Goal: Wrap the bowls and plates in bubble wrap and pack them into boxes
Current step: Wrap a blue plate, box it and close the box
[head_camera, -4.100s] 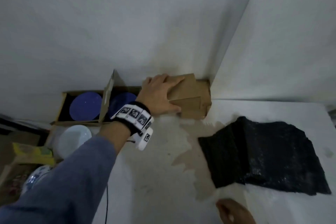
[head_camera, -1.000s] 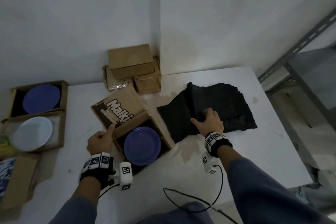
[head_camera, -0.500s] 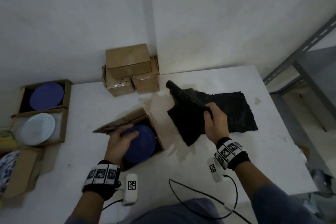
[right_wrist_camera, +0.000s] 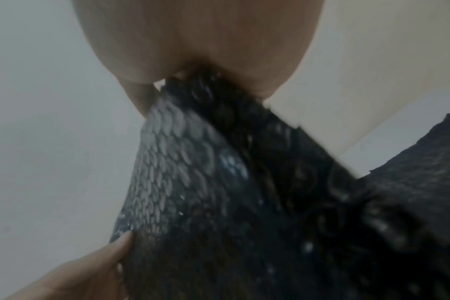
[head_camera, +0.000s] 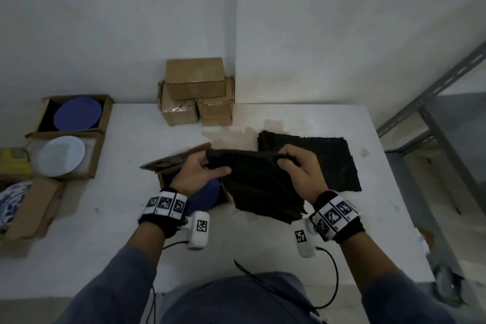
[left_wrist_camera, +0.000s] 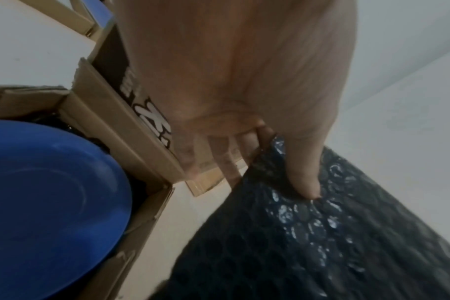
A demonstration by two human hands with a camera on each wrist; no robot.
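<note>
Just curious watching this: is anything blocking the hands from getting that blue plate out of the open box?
Yes. Both the left hand and right hand hold a black bubble wrap sheet that hangs partly over the blue plate.

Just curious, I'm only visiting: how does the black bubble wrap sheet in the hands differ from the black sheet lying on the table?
The held black bubble wrap sheet hangs lifted and creased, both hands gripping its top edge; the other black bubble wrap sheet lies flat and untouched on the white table. Both look the same material.
</note>
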